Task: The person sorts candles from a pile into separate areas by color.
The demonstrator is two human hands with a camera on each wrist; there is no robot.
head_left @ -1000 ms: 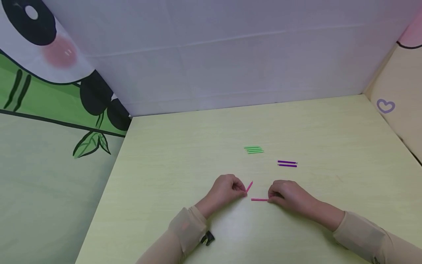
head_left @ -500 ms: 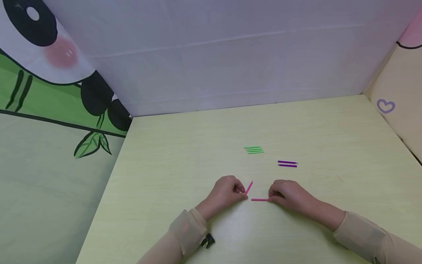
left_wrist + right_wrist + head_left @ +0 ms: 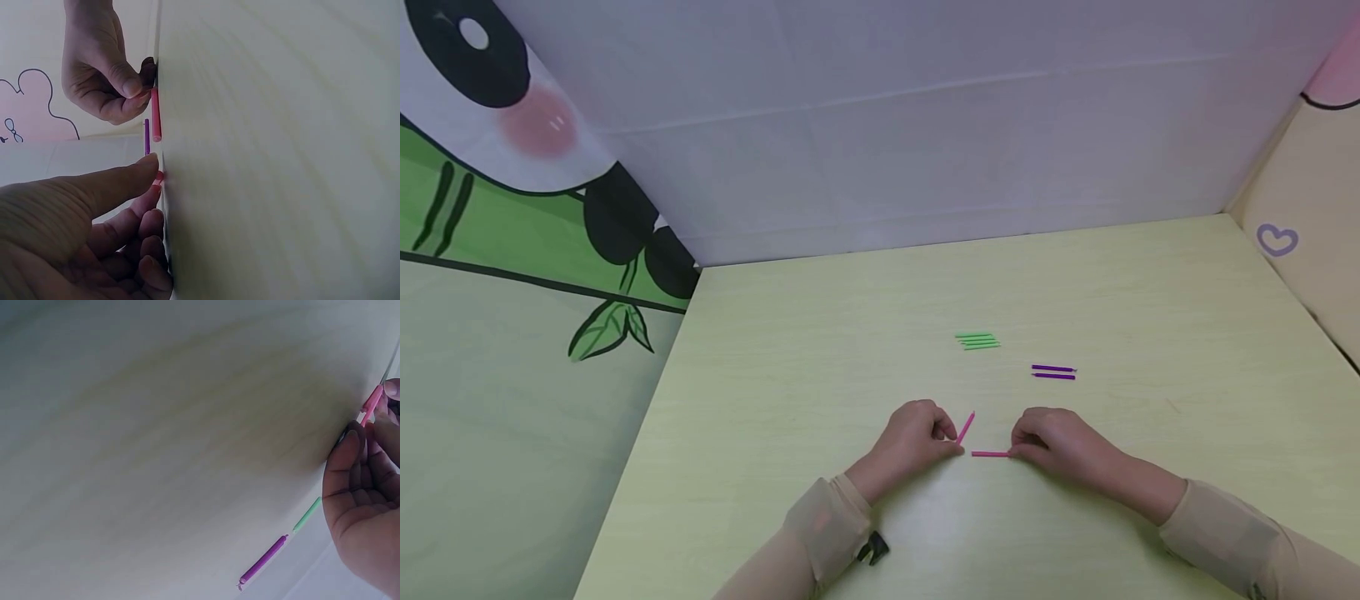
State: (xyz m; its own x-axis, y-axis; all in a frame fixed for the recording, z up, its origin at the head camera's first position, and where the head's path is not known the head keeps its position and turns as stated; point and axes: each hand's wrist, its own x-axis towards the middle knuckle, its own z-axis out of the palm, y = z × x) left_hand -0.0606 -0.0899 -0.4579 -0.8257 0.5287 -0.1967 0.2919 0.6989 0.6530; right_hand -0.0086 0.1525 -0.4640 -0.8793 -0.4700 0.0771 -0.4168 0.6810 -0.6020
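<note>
My left hand (image 3: 919, 433) pinches a slim pink stick (image 3: 967, 426) near its lower end, between thumb and forefinger. The stick slants up and to the right. My right hand (image 3: 1056, 442) pinches the right end of a second pink stick (image 3: 989, 454), which lies level with its free end pointing at the left fingertips. The two pink sticks come close at the left one's lower end but look apart in the head view. In the left wrist view, the left fingers hide most of their stick, and the right hand's stick (image 3: 156, 119) shows along the tabletop.
Beyond the hands, two purple sticks (image 3: 1053, 377) lie side by side on the pale table (image 3: 760, 375). Several green sticks (image 3: 977, 346) lie in a row farther back. A white cloth wall (image 3: 925, 167) rises behind the table, and printed panels stand at both sides.
The left thumb has shifted slightly down and its stick's lower end a touch left. My right hand and its stick stay practically where they were.
</note>
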